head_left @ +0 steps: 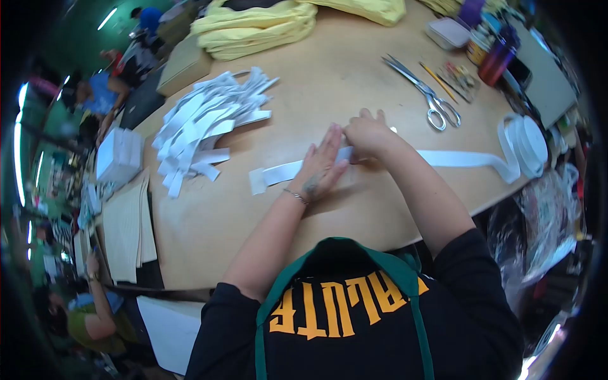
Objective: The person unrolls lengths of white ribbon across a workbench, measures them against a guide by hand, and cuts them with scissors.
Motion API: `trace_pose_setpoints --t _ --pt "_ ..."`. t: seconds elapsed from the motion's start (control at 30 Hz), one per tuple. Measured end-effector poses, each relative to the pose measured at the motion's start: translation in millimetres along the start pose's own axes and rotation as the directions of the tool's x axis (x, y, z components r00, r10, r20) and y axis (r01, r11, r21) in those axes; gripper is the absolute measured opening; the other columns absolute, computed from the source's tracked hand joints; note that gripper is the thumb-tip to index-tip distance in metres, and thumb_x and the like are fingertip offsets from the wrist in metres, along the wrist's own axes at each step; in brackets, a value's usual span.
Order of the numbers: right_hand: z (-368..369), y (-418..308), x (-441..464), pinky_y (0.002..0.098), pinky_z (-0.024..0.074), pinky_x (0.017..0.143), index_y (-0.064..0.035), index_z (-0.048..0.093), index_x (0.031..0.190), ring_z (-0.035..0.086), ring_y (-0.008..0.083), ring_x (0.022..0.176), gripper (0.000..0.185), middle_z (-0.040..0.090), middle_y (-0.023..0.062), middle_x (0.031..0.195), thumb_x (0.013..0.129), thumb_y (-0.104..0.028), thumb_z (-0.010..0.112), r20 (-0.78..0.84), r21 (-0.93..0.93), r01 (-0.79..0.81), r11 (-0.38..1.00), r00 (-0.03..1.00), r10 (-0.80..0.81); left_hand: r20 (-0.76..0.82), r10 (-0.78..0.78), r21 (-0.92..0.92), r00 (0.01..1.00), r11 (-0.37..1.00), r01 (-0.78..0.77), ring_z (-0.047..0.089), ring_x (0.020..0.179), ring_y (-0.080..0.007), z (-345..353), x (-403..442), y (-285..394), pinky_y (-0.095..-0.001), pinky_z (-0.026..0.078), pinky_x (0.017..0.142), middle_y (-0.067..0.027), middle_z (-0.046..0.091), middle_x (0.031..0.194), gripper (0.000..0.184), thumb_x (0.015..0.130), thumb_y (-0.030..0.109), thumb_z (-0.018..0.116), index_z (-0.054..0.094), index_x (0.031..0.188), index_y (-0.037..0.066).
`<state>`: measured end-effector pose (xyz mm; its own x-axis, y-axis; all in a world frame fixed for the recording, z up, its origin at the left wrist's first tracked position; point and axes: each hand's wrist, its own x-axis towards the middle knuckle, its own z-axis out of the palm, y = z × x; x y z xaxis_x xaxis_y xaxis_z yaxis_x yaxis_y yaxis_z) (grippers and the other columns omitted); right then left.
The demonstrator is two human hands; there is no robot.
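Observation:
A white elastic-like strip (456, 158) runs across the table from a loose white roll (532, 144) on the right. My left hand (322, 163) lies flat over the strip with fingers stretched out, pressing it down. A short pale piece (258, 181) sits at the strip's left end. Close beside the left fingertips, my right hand (368, 134) is closed above the strip, some fingers curled; whatever it grips is hidden beneath it. Cut white strips (206, 120) form a heap to the left, beyond my left hand.
Metal scissors (421, 92) and a yellow pencil (438, 82) lie to the right. Behind them stand a purple-red bottle (499, 57) and a plastic container (448, 33). Yellow fabric (253, 28) fills the far edge; a white stack (120, 156) is left. Other people sit at left.

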<state>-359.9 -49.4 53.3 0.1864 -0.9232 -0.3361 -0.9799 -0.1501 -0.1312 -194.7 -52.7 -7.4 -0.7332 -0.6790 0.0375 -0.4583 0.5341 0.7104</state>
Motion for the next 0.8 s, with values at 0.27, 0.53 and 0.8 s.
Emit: trace_pose_setpoints --t 0.27,0.53,0.8 --pt "5 -8 2 0.0622 0.0220 0.100 -0.0072 0.066 0.093 0.042 0.0309 0.115 0.032 0.062 0.0089 0.101 0.064 -0.019 0.075 0.031 0.003 -0.094 0.996 0.995 0.094 -0.086 -0.004 -0.007 0.996 1.000 0.003 0.025 0.131 -0.0326 2 -5 5 -0.0525 0.015 0.106 -0.0157 0.025 0.142 0.062 0.089 0.022 0.039 0.011 0.142 0.009" --pt "1 -22 -23 0.0627 0.0246 0.097 -0.0131 0.067 0.091 0.040 0.0302 0.114 0.031 0.054 0.0077 0.113 0.064 -0.025 0.074 -0.191 -0.049 -0.059 0.997 0.980 0.049 -0.306 0.202 0.077 0.930 0.979 -0.188 0.053 0.087 -0.0332 6 -6 -11 -0.0373 0.042 0.078 -0.0160 0.056 0.091 0.025 0.084 0.011 0.052 0.053 0.107 0.003" --pt "30 46 -76 0.0429 0.0290 0.101 -0.0130 0.055 0.117 0.039 0.0305 0.118 0.061 0.048 0.0118 0.121 0.064 -0.033 0.077 -0.550 0.389 0.140 0.910 0.828 0.108 -0.501 0.238 0.397 0.832 0.917 -0.023 0.053 0.070 -0.0250 -155 -79 -19 -0.0327 0.043 0.064 -0.0107 0.054 0.074 0.007 0.084 0.004 0.052 0.057 0.079 0.003"
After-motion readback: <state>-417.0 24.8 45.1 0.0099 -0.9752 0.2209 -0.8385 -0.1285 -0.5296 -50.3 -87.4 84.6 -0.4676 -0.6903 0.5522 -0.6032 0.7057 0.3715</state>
